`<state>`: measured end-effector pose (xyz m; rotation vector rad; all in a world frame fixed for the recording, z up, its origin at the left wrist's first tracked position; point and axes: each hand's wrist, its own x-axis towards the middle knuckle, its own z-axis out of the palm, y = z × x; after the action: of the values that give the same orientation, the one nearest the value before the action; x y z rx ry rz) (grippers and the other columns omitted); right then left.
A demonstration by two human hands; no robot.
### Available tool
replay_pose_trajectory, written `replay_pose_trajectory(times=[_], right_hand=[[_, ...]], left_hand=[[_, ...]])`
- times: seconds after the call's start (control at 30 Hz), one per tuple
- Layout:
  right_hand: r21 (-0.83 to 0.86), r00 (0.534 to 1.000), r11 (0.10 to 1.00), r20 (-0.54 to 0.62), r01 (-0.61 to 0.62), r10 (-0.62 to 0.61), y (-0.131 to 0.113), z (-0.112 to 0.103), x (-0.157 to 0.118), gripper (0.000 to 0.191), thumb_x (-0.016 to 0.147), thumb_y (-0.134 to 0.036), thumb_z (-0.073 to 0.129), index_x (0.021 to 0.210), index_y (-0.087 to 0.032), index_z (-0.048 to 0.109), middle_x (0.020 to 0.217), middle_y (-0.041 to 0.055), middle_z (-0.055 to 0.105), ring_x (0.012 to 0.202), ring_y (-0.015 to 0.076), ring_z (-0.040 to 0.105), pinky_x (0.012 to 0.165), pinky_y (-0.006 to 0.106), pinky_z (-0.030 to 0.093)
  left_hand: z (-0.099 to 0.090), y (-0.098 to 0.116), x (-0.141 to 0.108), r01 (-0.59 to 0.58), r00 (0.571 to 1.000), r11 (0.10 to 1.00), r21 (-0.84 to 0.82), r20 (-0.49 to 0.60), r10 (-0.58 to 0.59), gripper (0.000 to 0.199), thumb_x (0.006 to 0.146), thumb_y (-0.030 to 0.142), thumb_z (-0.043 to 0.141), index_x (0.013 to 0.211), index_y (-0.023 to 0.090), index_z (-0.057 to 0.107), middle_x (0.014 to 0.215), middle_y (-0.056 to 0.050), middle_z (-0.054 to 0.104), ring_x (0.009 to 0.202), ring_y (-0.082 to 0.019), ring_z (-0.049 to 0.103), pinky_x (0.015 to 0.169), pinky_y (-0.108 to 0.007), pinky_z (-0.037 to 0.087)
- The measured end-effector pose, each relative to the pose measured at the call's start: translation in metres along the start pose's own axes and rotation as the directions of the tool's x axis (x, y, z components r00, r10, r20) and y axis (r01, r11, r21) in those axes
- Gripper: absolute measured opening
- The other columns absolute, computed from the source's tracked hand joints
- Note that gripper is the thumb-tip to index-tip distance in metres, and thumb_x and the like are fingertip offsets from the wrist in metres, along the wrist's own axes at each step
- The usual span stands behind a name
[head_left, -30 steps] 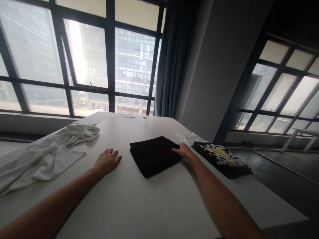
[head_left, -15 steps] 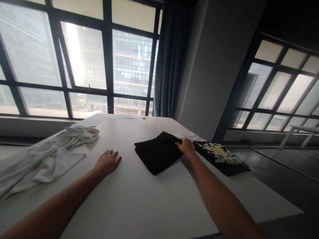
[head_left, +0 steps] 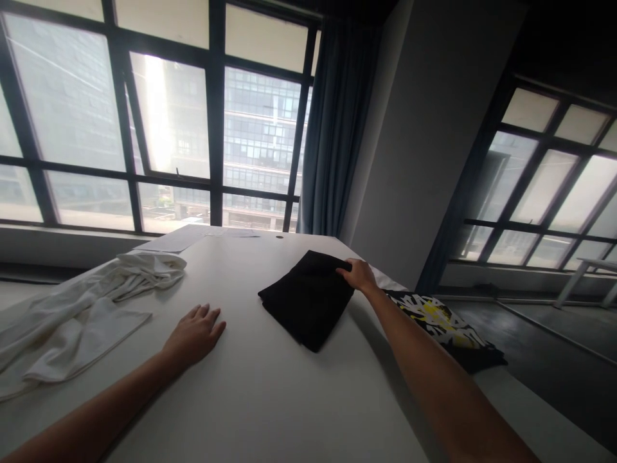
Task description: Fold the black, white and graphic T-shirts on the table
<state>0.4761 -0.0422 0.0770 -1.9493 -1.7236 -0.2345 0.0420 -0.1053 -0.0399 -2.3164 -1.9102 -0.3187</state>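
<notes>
My right hand (head_left: 359,275) pinches the upper right corner of a folded black cloth (head_left: 308,299), which is tilted, its lower corner pointing toward me. Flat on the white table (head_left: 270,399), my left hand (head_left: 194,334) rests with its fingers a little spread and nothing in it. A crumpled white cloth (head_left: 96,308) lies to the left of that hand. Beyond my right forearm, a black cloth with a white and yellow print (head_left: 443,321) lies at the table's right side, partly hidden by the arm.
Sheets of paper (head_left: 171,239) lie at the table's far left edge. Behind the table are windows, a blue curtain (head_left: 330,128) and a grey pillar (head_left: 414,141). Another white table (head_left: 583,273) stands far off at the right.
The black cloth has turned, and its lower corner has swung nearer and to the right, with my right hand still on it. My left hand appears slightly lower and farther left.
</notes>
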Motion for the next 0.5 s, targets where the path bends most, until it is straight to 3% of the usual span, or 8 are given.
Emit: replay_pose_trajectory(times=[0.23,0.5], right_hand=[[-0.092,0.997,0.995,-0.066,0.026,-0.032,0.015,-0.023,0.083,0.041,0.082,-0.043,0.066,0.117,-0.021,0.07,0.113,0.011,0.072,0.105,0.0281,0.065,0.087,0.035,0.049],[-0.253,0.983,0.961,-0.172,-0.108,0.065,0.086,-0.042,0.12,0.041,0.085,-0.043,0.062,0.12,-0.022,0.068,0.111,0.0136,0.071,0.102,0.0313,0.065,0.08,0.038,0.05]], left_hand=[[0.007,-0.004,0.002,0.008,0.999,0.999,-0.053,-0.046,-0.01,0.058,0.092,0.047,0.037,0.135,0.016,0.059,0.144,-0.017,0.053,0.139,-0.033,0.041,0.112,-0.048,0.035],[0.013,-0.005,0.004,0.024,0.996,0.998,-0.056,-0.081,-0.028,0.057,0.091,0.048,0.037,0.132,0.017,0.062,0.142,-0.015,0.056,0.136,-0.032,0.045,0.111,-0.049,0.039]])
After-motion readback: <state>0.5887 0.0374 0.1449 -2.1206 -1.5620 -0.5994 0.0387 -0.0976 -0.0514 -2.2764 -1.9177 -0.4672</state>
